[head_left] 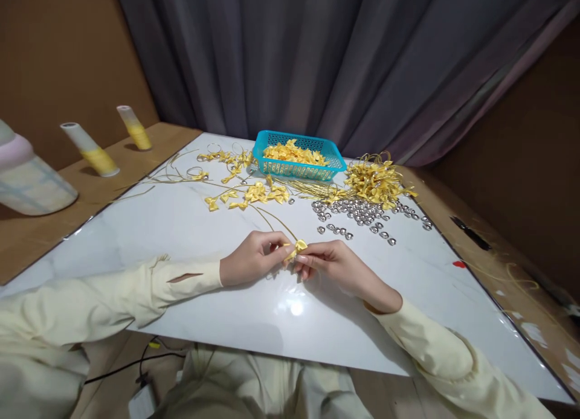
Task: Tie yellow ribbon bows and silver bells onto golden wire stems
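Near the front middle of the white tabletop, my left hand and my right hand meet over a small yellow ribbon bow. Both pinch it from opposite sides, thumbs against fingers. A thin gold cord runs from the bow back toward the loose bows. Fingertips hide part of the bow, and whether a silver piece sits in it cannot be made out. Just beyond my hands lie several yellow bows and many shiny silver beads.
A turquoise basket of yellow bows stands at the back. Right of it is a heap of corded bows. Two spools and a pale cup-shaped container stand at left. A black tool lies at right.
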A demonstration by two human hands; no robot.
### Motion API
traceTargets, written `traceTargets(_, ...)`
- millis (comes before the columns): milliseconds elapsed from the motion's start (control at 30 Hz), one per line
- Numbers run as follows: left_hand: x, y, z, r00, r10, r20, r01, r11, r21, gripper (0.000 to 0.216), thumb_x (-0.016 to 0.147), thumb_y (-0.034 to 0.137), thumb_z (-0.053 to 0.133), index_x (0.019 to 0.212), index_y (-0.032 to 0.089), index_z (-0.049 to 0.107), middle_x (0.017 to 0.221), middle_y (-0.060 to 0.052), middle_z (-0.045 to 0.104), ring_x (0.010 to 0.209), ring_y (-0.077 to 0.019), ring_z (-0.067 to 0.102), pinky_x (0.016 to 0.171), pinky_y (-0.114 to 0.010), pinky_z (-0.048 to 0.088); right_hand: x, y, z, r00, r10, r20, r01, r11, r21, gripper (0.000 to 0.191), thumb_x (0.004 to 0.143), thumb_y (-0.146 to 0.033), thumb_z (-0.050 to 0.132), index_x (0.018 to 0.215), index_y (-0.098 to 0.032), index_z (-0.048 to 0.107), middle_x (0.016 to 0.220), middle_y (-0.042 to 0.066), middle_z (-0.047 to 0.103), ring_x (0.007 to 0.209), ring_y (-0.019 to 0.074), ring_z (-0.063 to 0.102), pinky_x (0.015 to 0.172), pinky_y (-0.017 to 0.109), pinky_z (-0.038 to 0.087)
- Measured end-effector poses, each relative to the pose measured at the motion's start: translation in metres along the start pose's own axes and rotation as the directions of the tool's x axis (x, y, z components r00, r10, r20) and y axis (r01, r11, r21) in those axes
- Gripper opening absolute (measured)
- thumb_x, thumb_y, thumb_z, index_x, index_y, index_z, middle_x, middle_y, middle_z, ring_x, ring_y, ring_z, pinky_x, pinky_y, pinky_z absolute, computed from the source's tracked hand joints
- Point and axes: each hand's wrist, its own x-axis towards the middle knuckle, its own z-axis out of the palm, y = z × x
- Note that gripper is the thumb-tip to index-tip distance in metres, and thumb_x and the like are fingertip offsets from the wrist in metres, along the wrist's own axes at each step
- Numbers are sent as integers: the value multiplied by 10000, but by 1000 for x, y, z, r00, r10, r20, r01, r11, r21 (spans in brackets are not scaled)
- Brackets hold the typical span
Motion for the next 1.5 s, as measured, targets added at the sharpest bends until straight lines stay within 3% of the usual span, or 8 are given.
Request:
traceTargets(367,0,2,-1,999,31,-26,-30,999,29,258,853,282,477,660,132,560,606,1,570,543,-86,504,534,-192,417,0,-2,7,1000,6,-21,-7,999,-44,326,802,-426,588,732,-125,693,640,48,658,538,125,575,588,255,470)
traceTargets(500,1,1,0,999,34,-24,-33,999,26,250,851,284,476,668,136,560,619,-5,581,563,-96,515,558,-204,418,-4,-5,-2,996,-77,-46,61,956,-286,305,850,-407,546,792,-142,685,715,61,684,614,160,607,614,274,462)
traceTargets(567,1,-1,0,1000,21,-23,-21,1000,20,241,849,290,478,687,136,567,619,-6,583,563,-100,518,560,-208,416,-8,-12,-8,970,-235,-54,177,847,-501,252,840,-399,577,867,-164,665,818,69,686,747,191,617,695,296,455)
traceTargets(700,0,-1,0,1000,-4,3,4,1000,21,232,848,289,470,699,139,566,606,6,572,540,-94,505,553,-205,400,-14,-28,-14,841,-540,43,370,514,-774,297,823,-445,592,952,-180,557,950,99,605,909,225,521,797,349,406)
traceTargets(867,1,0,1,993,114,23,-116,984,135,225,837,263,483,648,150,530,622,15,520,589,-99,478,572,-205,372,-3,-36,-7,817,-513,263,403,182,-897,258,943,-354,391,786,-177,497,810,74,553,802,201,423,737,337,362)
traceTargets(1000,2,-2,-1,972,230,43,-233,945,228,211,836,238,472,642,161,500,646,-2,514,637,-121,479,624,-228,390,7,-32,-6,753,-523,400,455,-25,-890,263,953,-243,370,732,-164,488,731,57,526,755,188,395,751,336,337)
traceTargets(1267,12,6,-15,924,356,138,-382,873,304,169,824,183,445,698,163,557,697,-32,573,700,-144,528,708,-243,410,10,-43,-10,700,-545,461,464,-144,-874,253,947,-173,358,730,-163,486,713,52,513,705,179,362,711,313,306)
traceTargets(1500,32,40,-31,903,385,191,-429,830,357,220,824,171,460,635,161,572,684,-25,600,658,-128,536,642,-229,399,10,-67,-22,644,-617,453,418,-212,-883,244,924,-122,332,726,-174,465,692,57,491,700,187,352,680,316,307)
